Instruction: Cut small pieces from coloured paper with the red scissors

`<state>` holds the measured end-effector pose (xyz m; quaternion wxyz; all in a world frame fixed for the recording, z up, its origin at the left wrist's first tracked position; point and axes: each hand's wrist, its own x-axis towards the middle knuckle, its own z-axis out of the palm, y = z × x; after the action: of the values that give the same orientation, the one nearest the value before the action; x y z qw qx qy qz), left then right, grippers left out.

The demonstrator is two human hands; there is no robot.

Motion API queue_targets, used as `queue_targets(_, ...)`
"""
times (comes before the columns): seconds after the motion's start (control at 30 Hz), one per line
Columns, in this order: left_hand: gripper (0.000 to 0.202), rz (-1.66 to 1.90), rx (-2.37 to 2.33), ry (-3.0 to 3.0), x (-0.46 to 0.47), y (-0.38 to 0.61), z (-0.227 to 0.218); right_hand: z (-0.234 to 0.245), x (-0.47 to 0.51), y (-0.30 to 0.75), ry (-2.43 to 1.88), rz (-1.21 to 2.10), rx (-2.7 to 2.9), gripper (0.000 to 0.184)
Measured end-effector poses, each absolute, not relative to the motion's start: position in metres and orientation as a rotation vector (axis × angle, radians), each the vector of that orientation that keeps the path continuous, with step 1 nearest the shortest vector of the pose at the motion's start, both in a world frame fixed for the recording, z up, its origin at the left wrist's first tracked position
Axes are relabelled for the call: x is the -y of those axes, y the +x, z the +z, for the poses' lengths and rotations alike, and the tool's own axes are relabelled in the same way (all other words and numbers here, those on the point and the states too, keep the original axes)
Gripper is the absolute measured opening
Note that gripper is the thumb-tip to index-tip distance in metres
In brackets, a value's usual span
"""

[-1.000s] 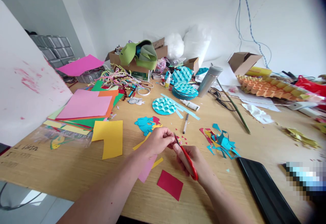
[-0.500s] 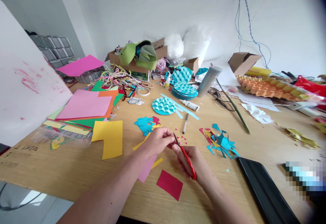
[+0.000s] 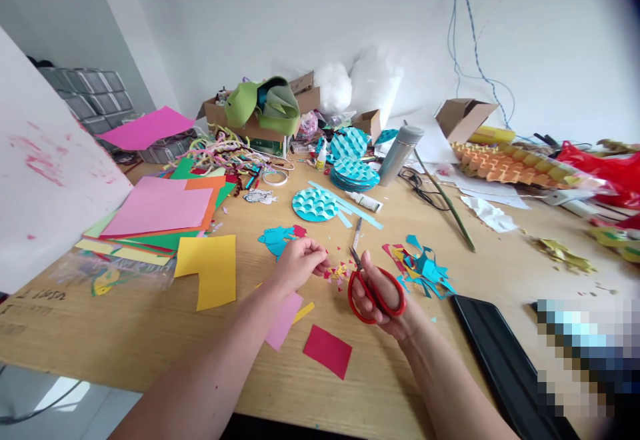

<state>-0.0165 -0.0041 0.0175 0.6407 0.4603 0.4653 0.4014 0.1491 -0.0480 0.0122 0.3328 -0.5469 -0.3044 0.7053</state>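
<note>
Red-handled scissors (image 3: 377,297) are in my right hand (image 3: 383,290), with a finger and thumb through the loops and the short blades pointing up and away. To their left, my left hand (image 3: 303,260) hovers low over the table, fingers pinched together; anything between them is too small to make out. Tiny red, yellow and pink paper bits (image 3: 339,271) lie scattered between the hands. Beyond my left hand is a blue paper fish (image 3: 274,240), partly covered by it. A pink paper piece (image 3: 284,320) and a dark red paper rectangle (image 3: 328,352) lie nearer me.
Paper scraps (image 3: 425,270) and a black tray-like object (image 3: 493,353) lie to the right. Coloured sheets (image 3: 160,210) and yellow paper (image 3: 217,270) are on the left. Farther back are a patterned blue disc (image 3: 315,205), a pen (image 3: 357,232) and a grey flask (image 3: 400,157).
My hands have moved apart. The right has turned with the scissors and drawn away from the left, showing both loops. The left has shifted slightly left, and the paper bits show more fully.
</note>
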Motion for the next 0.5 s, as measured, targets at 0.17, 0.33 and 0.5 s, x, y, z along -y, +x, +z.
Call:
queue_targets(0.17, 0.01, 0.932, -1.059, 1.056, 0.002, -0.017, 0.015, 0.006, 0.038, 0.162, -1.234, 2.068, 0.696, 0.072)
queue_targets(0.33, 0.01, 0.908, -1.033, 1.079, 0.003, -0.015, 0.014, 0.007, 0.041, 0.162, -1.218, 1.893, 0.892, 0.066)
queue_targets(0.5, 0.008, 0.823, -0.958, 1.184, 0.01, -0.011, 0.01, 0.014, 0.05, 0.146, -1.366, 1.263, 1.259, 0.036)
